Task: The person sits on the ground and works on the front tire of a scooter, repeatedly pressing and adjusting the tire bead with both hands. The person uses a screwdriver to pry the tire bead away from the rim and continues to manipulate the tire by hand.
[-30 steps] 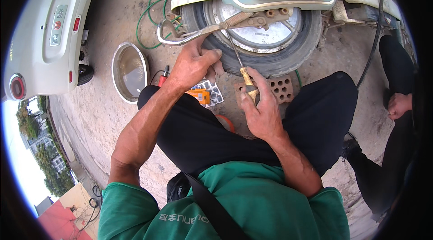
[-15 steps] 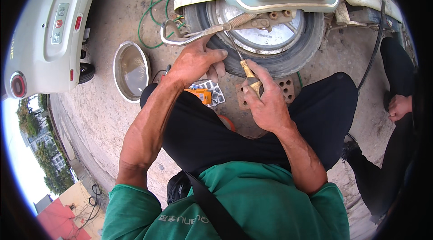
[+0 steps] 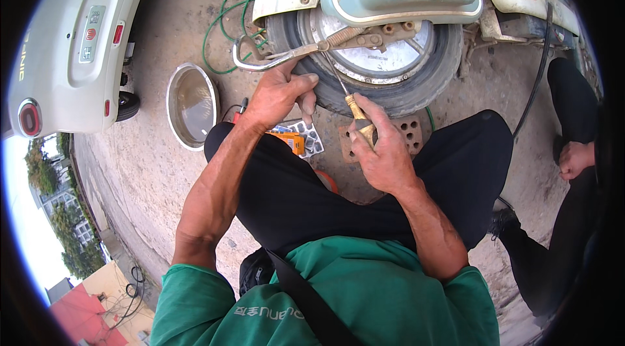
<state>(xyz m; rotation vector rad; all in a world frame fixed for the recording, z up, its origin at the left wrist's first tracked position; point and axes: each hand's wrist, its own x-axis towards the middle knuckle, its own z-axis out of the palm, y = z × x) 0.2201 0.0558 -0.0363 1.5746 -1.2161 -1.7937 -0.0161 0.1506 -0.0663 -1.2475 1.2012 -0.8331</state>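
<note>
I crouch in front of a scooter's rear wheel, whose black tire (image 3: 416,89) stands on the ground. My left hand (image 3: 278,94) presses on the tire's left side, fingers bent over the rubber, just under a curved metal bar (image 3: 273,59). My right hand (image 3: 384,151) is closed around a screwdriver (image 3: 355,111) with a yellow wooden handle. Its thin metal shaft points up toward the wheel's hub (image 3: 384,40). The tip is lost against the hub parts.
A round metal bowl (image 3: 191,105) lies on the concrete at left. An orange box (image 3: 290,141) and a blister tray (image 3: 306,136) sit by my knee, a perforated brick (image 3: 410,131) under the tire. A pale car (image 3: 71,40) stands left. Another person (image 3: 573,157) crouches at right.
Both hands have kept their places at the wheel. The view has shifted slightly, with the wheel a little lower in the picture; the screwdriver stays in my right hand.
</note>
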